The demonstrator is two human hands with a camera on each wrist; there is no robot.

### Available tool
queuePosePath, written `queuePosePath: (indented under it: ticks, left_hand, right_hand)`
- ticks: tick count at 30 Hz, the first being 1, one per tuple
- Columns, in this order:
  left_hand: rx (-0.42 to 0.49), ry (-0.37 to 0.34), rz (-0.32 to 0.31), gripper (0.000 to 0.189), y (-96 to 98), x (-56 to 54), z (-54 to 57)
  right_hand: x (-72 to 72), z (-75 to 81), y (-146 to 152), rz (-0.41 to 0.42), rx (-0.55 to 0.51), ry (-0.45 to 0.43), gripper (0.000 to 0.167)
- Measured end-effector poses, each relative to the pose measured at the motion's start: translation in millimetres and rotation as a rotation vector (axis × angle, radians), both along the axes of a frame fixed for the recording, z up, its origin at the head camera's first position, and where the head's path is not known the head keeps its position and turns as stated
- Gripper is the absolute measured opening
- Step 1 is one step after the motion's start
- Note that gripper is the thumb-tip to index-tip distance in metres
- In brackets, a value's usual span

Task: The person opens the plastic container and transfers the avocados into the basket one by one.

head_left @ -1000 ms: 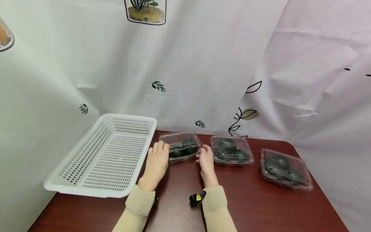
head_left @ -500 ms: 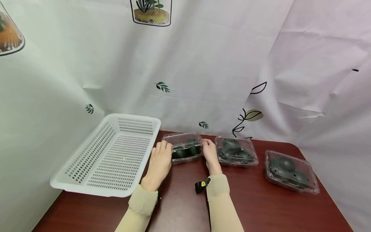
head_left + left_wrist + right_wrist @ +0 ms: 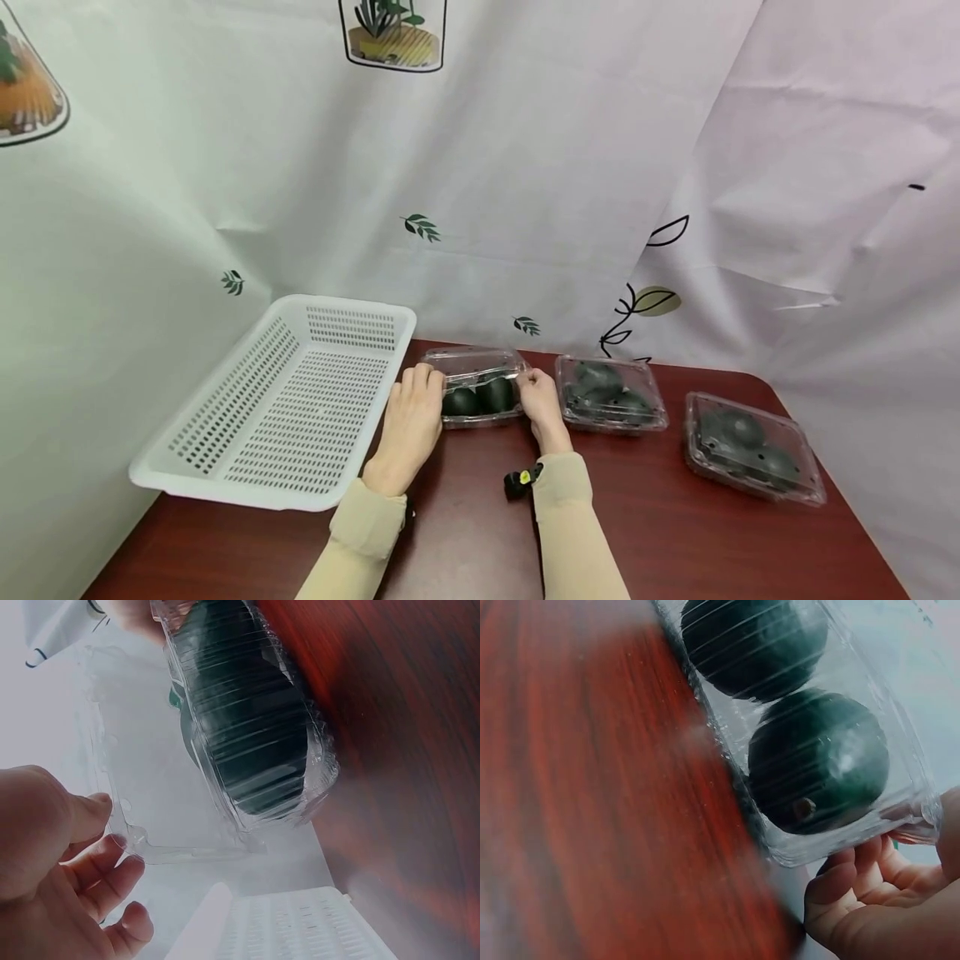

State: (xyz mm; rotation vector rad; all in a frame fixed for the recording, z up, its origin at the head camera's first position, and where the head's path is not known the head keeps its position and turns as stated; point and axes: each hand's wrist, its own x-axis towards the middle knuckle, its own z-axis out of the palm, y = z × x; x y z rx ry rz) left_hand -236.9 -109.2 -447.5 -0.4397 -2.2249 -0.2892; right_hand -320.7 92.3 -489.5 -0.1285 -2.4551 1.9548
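A clear plastic clamshell box [image 3: 480, 419] holding dark green avocados [image 3: 495, 395] stands on the table between both hands. Its lid [image 3: 150, 765] is raised from the base and tilted back. At the left end, my left hand [image 3: 412, 421] pinches the lid's corner between thumb and fingers, which shows in the left wrist view. My right hand [image 3: 540, 404] grips the box's right end near the rim, its fingers [image 3: 832, 889] curled against the end wall. In the right wrist view two avocados [image 3: 821, 761] show through the ribbed front wall.
A white perforated plastic basket [image 3: 352, 471] stands close on the left. To the right sit two more lidded clear boxes of avocados, one nearer [image 3: 611, 400] and one farther right [image 3: 753, 446]. A white printed cloth [image 3: 525, 167] hangs behind the table [image 3: 675, 533].
My right hand has moved up onto the box's right end. The lid's front edge has lifted, so the avocados show more plainly. The head view has shifted slightly; the left hand keeps its place.
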Motion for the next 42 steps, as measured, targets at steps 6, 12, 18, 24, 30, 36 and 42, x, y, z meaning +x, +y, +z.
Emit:
queuePosePath:
  ticks: [6,12,18,24,30,36,42]
  left_hand:
    - [0.034,-0.012,-0.006,0.011,-2.7,1.5,2.5]
    - [0.101,-0.044,0.014,0.011,-2.6,2.4,3.4]
    - [0.128,-0.067,0.015,0.012,-0.4,1.3,7.2]
    - [0.182,-0.074,0.006,0.012,2.1,-4.3,14.6]
    - [0.257,-0.153,0.018,0.009,1.3,-16.5,28.3]
    - [0.365,-0.314,0.018,0.007,0.2,-27.0,36.5]
    - [0.431,-0.376,-0.007,0.007,2.3,-40.5,43.3]
  right_hand:
    - [10.1,0.6,-1,0.04,-0.033,-0.011,0.025]
    - [14.4,-0.9,1,0.036,-0.027,0.013,0.025]
    - [16.5,-0.7,3,0.012,-0.027,0.032,0.022]
    - [16.9,-2.1,1,0.006,-0.033,0.057,0.019]
    - [15.9,0.0,-1,0.018,-0.03,0.059,0.018]
    - [14.9,-1.2,-2,0.025,-0.031,0.06,0.018]
    - [16.9,-3.8,2,-0.004,-0.039,0.07,0.017]
